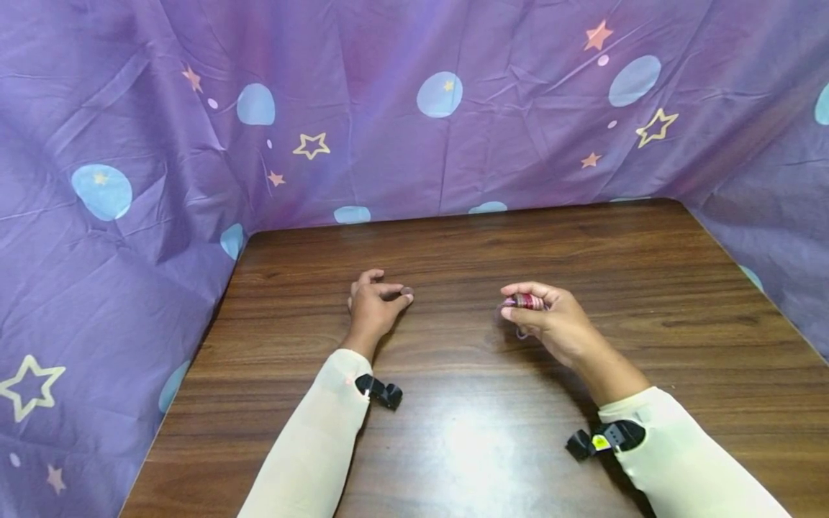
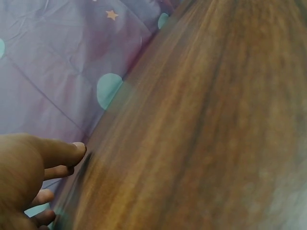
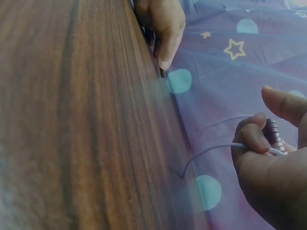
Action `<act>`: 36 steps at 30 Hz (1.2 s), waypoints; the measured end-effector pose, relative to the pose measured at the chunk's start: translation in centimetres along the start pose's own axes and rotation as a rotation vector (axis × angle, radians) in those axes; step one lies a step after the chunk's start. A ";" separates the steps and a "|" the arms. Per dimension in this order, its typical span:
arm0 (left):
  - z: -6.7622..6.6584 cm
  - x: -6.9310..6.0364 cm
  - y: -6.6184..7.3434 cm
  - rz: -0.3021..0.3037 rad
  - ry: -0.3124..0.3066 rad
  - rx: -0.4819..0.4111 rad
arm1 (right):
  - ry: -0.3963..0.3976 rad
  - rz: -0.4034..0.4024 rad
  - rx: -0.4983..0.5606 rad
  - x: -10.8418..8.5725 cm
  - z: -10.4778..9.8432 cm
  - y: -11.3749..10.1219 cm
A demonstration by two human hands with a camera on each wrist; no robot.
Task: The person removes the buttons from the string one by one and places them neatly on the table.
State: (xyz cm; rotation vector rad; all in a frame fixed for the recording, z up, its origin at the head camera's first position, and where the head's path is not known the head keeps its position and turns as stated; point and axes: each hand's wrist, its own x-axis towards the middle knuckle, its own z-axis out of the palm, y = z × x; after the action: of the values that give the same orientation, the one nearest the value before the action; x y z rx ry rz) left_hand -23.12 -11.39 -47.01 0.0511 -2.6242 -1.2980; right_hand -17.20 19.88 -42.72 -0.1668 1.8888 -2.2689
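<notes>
In the head view, the 2 hands were well apart above a brown wood-grain table [image 1: 453, 248]. The left hand [image 1: 374, 306] pinched 1 small dark piece [image 1: 407, 291] between thumb and forefinger, with its other fingers spread behind. The right hand [image 1: 558, 321] gripped a striped stack [image 1: 529, 301] of pink, red and darker bands between thumb and fingers, and a thin pale cord [image 1: 522, 334] looped just below it. Both forearms wore whitish sleeves [image 1: 304, 432], each with 1 black wrist device [image 1: 382, 392] at the cuff. A purple cloth [image 1: 382, 43] printed with stars and blue rounds hung behind the table and along its sides. In the left wrist view, the left hand sat at the lower left, thumb and fingers jutting towards the table's edge; only a dark sliver showed at the fingertips, too little to make out its shape. In the right wrist view, the right hand's curled fingers held the banded stack, partly hidden, while the cord arched out from them and bent downward. Near the top, the left hand pointed down, the dark piece at its fingertips.
</notes>
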 end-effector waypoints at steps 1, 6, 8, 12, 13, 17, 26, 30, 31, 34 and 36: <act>0.0 0.0 0.0 -0.001 -0.002 0.003 | -0.005 0.007 0.006 0.0 0.0 0.0; -0.1 0.0 0.0 -0.006 -0.013 0.015 | -0.024 0.027 -0.003 0.0 -0.1 0.0; -0.1 -0.1 0.0 -0.007 -0.015 0.016 | -0.028 0.029 -0.003 0.0 -0.1 0.1; -0.2 -0.2 -0.1 0.000 -0.012 0.014 | -0.037 0.014 0.008 0.0 -0.2 0.0; -0.2 -0.2 -0.1 0.003 -0.012 0.014 | -0.041 0.008 0.016 0.0 -0.2 0.0; -0.1 -0.2 0.0 0.009 -0.016 0.014 | -0.063 -0.013 0.060 0.0 -0.4 -0.1; 0.0 -0.2 0.0 -0.001 -0.029 0.013 | -0.093 -0.042 0.032 -0.2 -0.3 0.3; 0.0 -0.3 0.1 -0.002 -0.030 0.013 | -0.070 -0.030 0.019 -0.2 -0.3 0.1; -0.1 -0.2 0.1 0.000 -0.029 0.014 | -0.067 -0.027 0.022 -0.2 -0.3 0.1; -0.1 -0.2 0.0 0.001 -0.028 0.021 | -0.063 -0.022 0.032 -0.1 -0.3 0.0; -0.1 -0.2 0.0 -0.001 -0.030 0.026 | -0.059 -0.017 0.034 -0.1 -0.3 -0.1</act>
State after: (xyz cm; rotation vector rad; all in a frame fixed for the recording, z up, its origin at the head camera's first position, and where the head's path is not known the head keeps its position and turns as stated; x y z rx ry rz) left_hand -22.92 -11.47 -46.98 0.0376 -2.6665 -1.2753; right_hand -17.15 20.19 -42.71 -0.2433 1.8262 -2.2794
